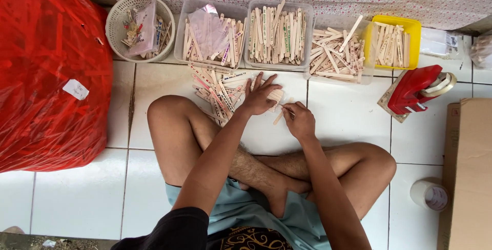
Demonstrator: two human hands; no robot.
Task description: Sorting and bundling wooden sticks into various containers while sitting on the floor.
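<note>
White tiles — pale, flat wooden sticks [218,96] scattered.

Big red bag [51,70] left w/ white label [76,89].

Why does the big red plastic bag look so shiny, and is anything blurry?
Head view: soft, even daylight; the crinkled red plastic bag catches white glare streaks. Flat wooden sticks under the left hand and by the right hand are sharp. Shadows are faint; the white tiled floor bows slightly at the frame edges.
</note>
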